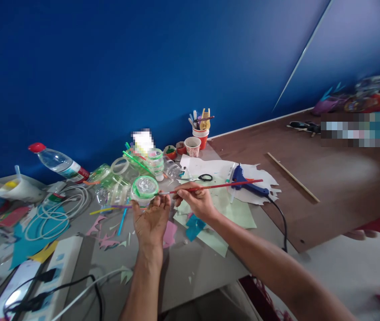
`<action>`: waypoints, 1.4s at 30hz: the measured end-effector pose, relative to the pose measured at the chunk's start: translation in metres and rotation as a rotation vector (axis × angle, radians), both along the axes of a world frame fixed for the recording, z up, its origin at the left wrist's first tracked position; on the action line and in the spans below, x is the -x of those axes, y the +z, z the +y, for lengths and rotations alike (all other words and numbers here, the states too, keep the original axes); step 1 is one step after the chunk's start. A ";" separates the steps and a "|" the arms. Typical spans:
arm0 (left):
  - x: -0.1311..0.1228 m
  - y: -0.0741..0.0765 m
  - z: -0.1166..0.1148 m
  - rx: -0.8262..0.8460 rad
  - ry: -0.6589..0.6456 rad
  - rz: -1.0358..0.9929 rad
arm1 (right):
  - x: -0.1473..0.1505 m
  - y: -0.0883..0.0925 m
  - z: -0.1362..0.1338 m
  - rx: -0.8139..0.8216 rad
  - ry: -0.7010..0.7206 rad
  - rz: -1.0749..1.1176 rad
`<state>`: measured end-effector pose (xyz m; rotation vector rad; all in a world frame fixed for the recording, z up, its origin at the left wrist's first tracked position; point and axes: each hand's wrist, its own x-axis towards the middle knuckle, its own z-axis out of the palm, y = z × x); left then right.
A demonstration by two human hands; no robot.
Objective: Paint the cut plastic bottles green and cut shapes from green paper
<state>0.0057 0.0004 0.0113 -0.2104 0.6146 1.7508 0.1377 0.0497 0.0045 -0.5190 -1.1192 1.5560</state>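
Note:
My left hand (151, 218) is raised palm up over the table, its fingers closed round a clear cut bottle bottom with a green-painted rim (144, 188). My right hand (195, 200) pinches a thin red paintbrush (216, 186) that lies nearly level, its tip touching the piece's right edge. Both hands hover over scraps of coloured paper (190, 225) on the grey table (190, 267).
A blue glue gun (248, 183) with a black cord and scissors (203, 178) lie on white paper. Cups of brushes (200, 129) stand at the back by the blue wall. A water bottle (59, 162), cut bottles, coiled white cable (56, 209) and power strips (43, 276) are left.

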 end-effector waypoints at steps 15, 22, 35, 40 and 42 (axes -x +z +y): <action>0.001 0.000 -0.001 0.011 -0.028 -0.036 | -0.011 0.006 0.008 -0.012 0.036 -0.031; 0.001 -0.003 -0.001 -0.005 -0.060 -0.024 | -0.010 0.005 0.009 -0.050 0.094 -0.005; -0.009 -0.002 0.001 0.069 0.030 0.223 | -0.004 0.007 0.002 0.027 0.048 0.075; -0.007 -0.004 0.001 0.083 0.070 0.262 | -0.003 0.002 0.007 0.023 0.028 0.042; -0.005 -0.006 0.001 0.120 0.098 0.244 | -0.005 0.001 0.010 0.031 0.014 -0.018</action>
